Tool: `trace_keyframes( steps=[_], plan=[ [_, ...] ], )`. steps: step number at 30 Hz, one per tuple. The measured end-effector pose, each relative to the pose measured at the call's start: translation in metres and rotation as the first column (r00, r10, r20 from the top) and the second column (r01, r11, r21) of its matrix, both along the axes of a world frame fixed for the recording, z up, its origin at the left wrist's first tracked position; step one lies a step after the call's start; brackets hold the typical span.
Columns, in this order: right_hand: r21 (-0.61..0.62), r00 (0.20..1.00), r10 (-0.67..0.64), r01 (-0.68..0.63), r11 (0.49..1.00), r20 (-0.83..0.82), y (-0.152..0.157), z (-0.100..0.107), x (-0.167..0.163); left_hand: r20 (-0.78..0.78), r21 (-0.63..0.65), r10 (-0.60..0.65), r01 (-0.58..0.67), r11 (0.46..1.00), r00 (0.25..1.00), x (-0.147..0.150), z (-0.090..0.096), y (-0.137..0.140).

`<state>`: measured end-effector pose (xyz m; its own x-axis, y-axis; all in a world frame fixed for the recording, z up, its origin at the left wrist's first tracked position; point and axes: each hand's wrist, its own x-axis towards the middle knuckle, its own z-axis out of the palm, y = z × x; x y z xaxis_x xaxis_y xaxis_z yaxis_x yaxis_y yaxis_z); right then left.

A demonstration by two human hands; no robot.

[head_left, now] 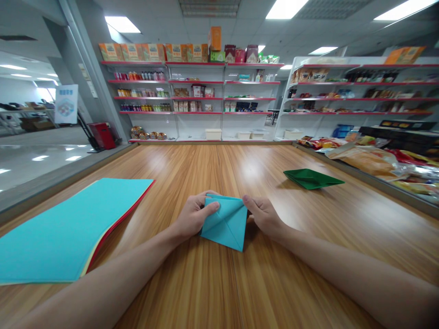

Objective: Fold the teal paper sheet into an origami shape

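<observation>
Between my two hands, a folded piece of light blue paper (225,224) is held up over the middle of the wooden table. It has a squarish shape with crossing creases and layered edges along the top. My left hand (197,212) grips its left side, thumb on the front face and fingers behind. At the upper right corner, my right hand (264,214) pinches the paper between thumb and fingers; those fingers are partly hidden. Farther off to the right lies a dark green folded paper boat (313,178).
A stack of coloured paper sheets (75,224), light blue on top with yellow and red edges, lies at the left. Packaged snacks (370,160) are heaped beyond the table's right edge. Stocked shelves (195,98) stand behind the wooden table (192,160).
</observation>
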<state>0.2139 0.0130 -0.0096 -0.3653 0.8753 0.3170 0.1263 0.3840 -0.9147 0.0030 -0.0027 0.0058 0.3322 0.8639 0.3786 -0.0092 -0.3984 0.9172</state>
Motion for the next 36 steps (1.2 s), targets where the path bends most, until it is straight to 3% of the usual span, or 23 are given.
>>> trace_keyframes(
  steps=[6, 18, 26, 36],
  plan=[
    [0.154, 0.966, -0.016, -0.025, 0.988, 0.257, -0.0031, 0.0069, 0.0026, -0.009, 0.022, -0.018, 0.018, 1.0, 1.0, 0.0006, -0.0014, -0.0005],
    [0.064, 0.981, 0.078, -0.091, 0.994, 0.178, -0.0009, 0.003, 0.0051, -0.039, 0.067, -0.051, 0.053, 0.996, 0.998, 0.0009, 0.0001, -0.0005],
    [0.109, 0.978, 0.116, -0.136, 0.985, 0.173, -0.0011, 0.0071, 0.0052, -0.038, 0.045, -0.064, 0.066, 0.997, 0.997, 0.0009, 0.0018, -0.001],
    [0.064, 0.99, 0.127, -0.13, 0.989, 0.056, -0.0024, 0.0016, 0.0042, -0.071, 0.081, -0.08, 0.085, 0.993, 0.994, 0.0017, 0.0032, 0.0008]
  ],
)
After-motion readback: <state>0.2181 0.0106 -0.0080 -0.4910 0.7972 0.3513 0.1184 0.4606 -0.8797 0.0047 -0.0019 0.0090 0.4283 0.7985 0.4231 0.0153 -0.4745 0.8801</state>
